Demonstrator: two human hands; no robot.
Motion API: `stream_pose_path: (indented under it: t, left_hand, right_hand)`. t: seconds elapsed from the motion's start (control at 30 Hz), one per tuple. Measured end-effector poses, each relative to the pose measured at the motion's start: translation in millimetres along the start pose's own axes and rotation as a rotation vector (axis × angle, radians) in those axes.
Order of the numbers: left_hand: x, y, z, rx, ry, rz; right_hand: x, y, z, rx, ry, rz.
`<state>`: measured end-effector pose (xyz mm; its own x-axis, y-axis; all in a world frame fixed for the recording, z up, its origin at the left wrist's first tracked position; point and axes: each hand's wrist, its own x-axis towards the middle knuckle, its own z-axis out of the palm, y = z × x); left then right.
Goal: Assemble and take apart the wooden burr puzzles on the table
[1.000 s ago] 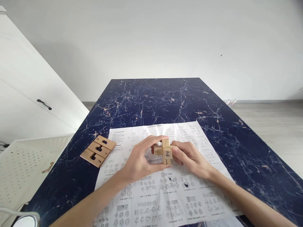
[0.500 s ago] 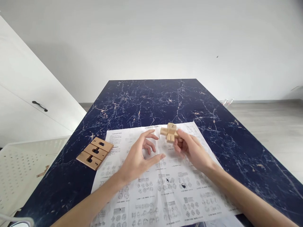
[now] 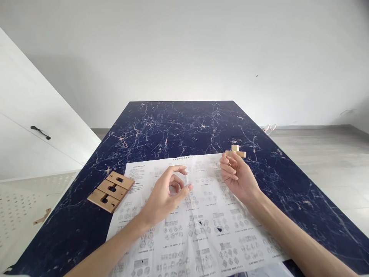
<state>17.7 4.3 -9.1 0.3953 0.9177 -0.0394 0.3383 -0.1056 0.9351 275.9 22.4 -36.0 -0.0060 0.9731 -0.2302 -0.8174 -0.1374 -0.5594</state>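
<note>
My left hand [image 3: 167,196] hovers over the printed sheet [image 3: 198,246], fingers curved and apart with nothing in them. My right hand [image 3: 240,179] is at the sheet's upper right edge, its fingers loosely bent and spread. Just behind its fingertips, a light wooden interlocking block puzzle [image 3: 235,148] sits on the dark table by the sheet's corner. The fingertips overlap the puzzle's lower part, and any contact there is hard to make out. Left of the sheet lie three flat wooden pieces [image 3: 112,188] side by side, with dark cut-outs and numbers.
The dark blue marbled table [image 3: 173,127] reaches toward a pale wall. At the left stand a white cabinet [image 3: 57,142] with a black handle and a white perforated basket [image 3: 20,219], which contains a small wooden piece [image 3: 42,217].
My right hand has carried the block puzzle right and away, from over the sheet to the table beyond its corner, and its grip has loosened. My left hand has barely moved.
</note>
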Motion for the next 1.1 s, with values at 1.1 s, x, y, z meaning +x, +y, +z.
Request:
stream_pose_path:
  t: [1.1]
  left_hand:
    - [-74,-75,-97,0.919,0.569,-0.007]
  right_hand:
    - [-29,20,20,-1.079,-0.257,0.034]
